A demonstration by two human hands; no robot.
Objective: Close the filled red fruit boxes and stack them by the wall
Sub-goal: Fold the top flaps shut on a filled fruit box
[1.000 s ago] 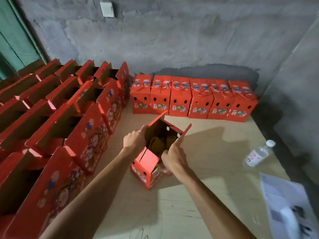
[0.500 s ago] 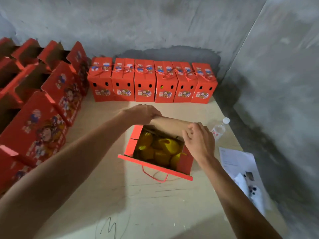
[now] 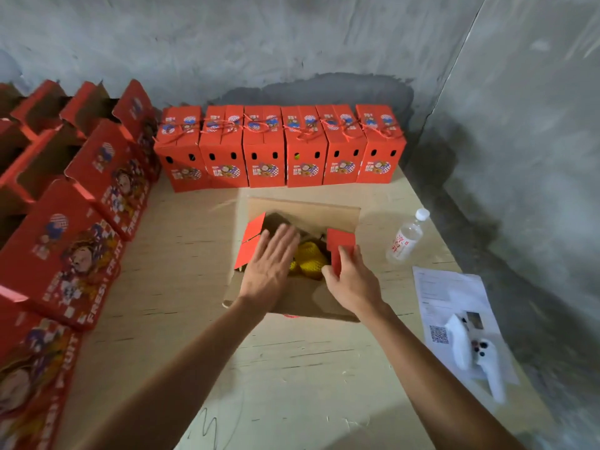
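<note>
Far left: open red boxes (image 3: 81, 228) in rows, lids up, probably queued for closing. Back centre, against the wall (image 3: 292, 53): closed red boxes (image 3: 279, 147), six side by side in one row, touching, cord handles tied on top; single layer only, nothing stacked above yet. Centre of the table (image 3: 292, 368): open fruit box (image 3: 292, 254), well in front of that row, brown long flaps laid outward front and back, yellow netted fruit (image 3: 308, 259) visible inside. Left hand (image 3: 269, 264) flat, fingers spread and straight, pressing the left red end flap (image 3: 251, 243) down and inward, likely so the end flap sat under the long flaps. Right hand (image 3: 352, 280) curled on the right red end flap (image 3: 341, 246), thumb and fingers pinching its edge, apparently folding it in to match. Judged mid-closure: both end flaps partly down, long flaps not yet folded. Right of box: water bottle (image 3: 406, 238), lying tilted, apart from box. Far right: printed sheet (image 3: 451, 293) with white controller (image 3: 470, 355) resting on it, clear of the work.
</note>
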